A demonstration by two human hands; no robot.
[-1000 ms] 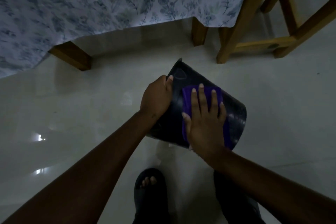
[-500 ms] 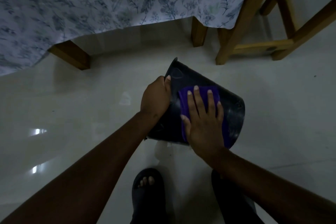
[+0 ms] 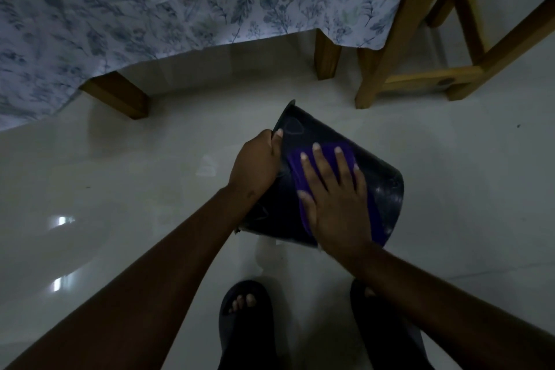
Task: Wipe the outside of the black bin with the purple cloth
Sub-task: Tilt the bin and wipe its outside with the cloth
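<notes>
slid toward the rim, the right hand presses the purple cloth on the black bin with fingers spread, left hand gripping that rim.

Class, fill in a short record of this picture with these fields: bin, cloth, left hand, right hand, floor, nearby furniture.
bin: black bin, tipped on its side, held above the floor
cloth: purple cloth, flat against the bin's outer wall
left hand: left hand in a grip on the bin's rim
right hand: right hand spread flat on the cloth
floor: pale glossy tiles
nearby furniture: wooden stool, floral tablecloth
</notes>
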